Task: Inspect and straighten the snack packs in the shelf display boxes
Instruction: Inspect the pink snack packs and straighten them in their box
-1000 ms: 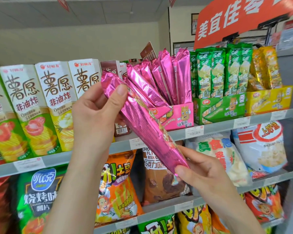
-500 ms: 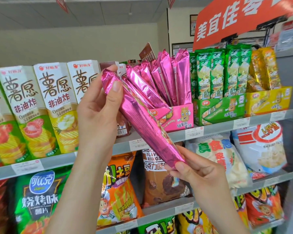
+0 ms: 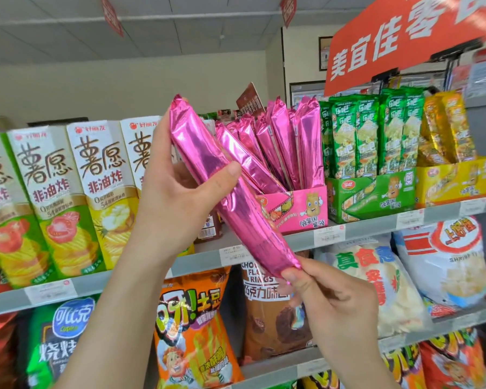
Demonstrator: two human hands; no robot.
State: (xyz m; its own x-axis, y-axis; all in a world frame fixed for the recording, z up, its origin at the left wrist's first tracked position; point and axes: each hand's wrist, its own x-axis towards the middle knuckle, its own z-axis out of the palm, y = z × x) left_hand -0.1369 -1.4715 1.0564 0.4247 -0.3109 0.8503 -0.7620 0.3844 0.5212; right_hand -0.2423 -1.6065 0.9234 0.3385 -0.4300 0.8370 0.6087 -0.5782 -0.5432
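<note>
I hold a long shiny pink snack pack (image 3: 230, 189) slanted in front of the shelf, its top end up left and its bottom end down right. My left hand (image 3: 177, 192) wraps the upper half, thumb across the front. My right hand (image 3: 328, 299) pinches the bottom seal. Behind it the pink display box (image 3: 300, 209) stands on the upper shelf with several pink packs (image 3: 286, 147) leaning left in it. To the right are a green display box (image 3: 376, 197) and a yellow display box (image 3: 455, 178), both with upright packs.
Tall crisp cartons (image 3: 54, 197) line the upper shelf at left. The grey shelf edge (image 3: 371, 228) carries price tags. Large snack bags (image 3: 194, 338) fill the lower shelves. A red sign (image 3: 404, 37) hangs above at right.
Both hands have swung the pink pack steeper and nearer to me. My left thumb has slid from the pack's top end down to its middle.
</note>
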